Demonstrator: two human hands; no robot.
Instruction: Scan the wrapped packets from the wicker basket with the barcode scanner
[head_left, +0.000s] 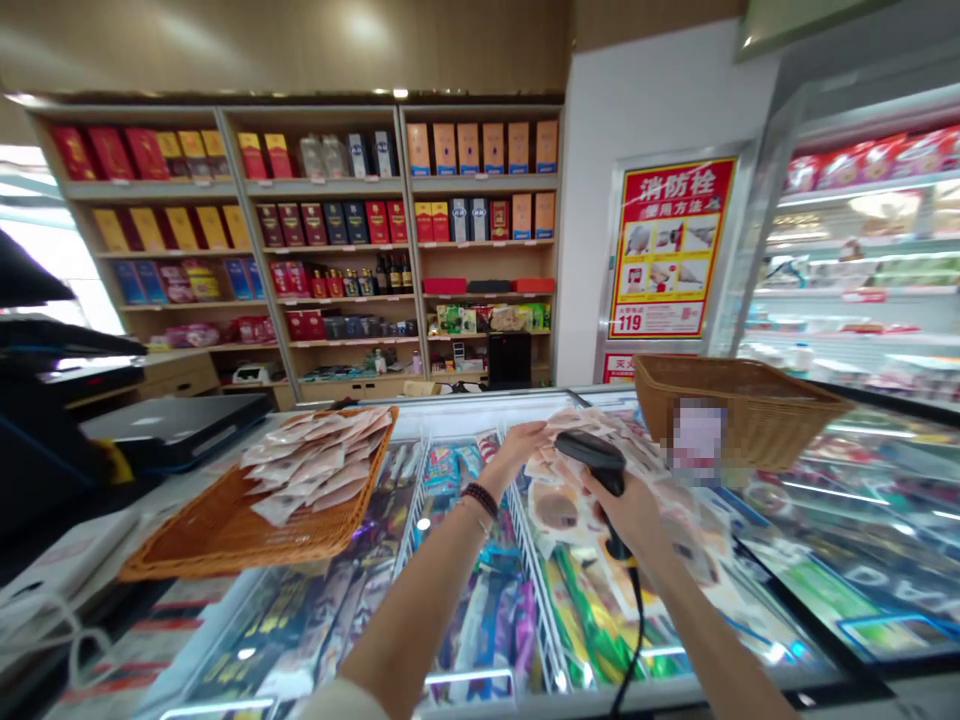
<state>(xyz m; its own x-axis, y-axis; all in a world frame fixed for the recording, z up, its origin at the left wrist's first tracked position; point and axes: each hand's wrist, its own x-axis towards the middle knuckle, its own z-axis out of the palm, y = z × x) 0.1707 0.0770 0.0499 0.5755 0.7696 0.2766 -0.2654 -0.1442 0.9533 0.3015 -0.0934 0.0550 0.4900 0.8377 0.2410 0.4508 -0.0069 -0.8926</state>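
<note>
My right hand is wrapped round a black handheld scanner, whose cord hangs down over the freezer's glass top. Flat clear packets lie in a pile under and around the scanner. My left hand, with a dark bead bracelet at the wrist, reaches to the left edge of that pile; its fingertips are too small and blurred to show what they hold, if anything. On the left, an orange wicker basket holds a stack of similar packets.
A brown wicker basket stands behind the pile at the right. Frozen goods show through the freezer glass. A flat dark device sits at the left. Shelves of boxes line the back wall, beside a red poster.
</note>
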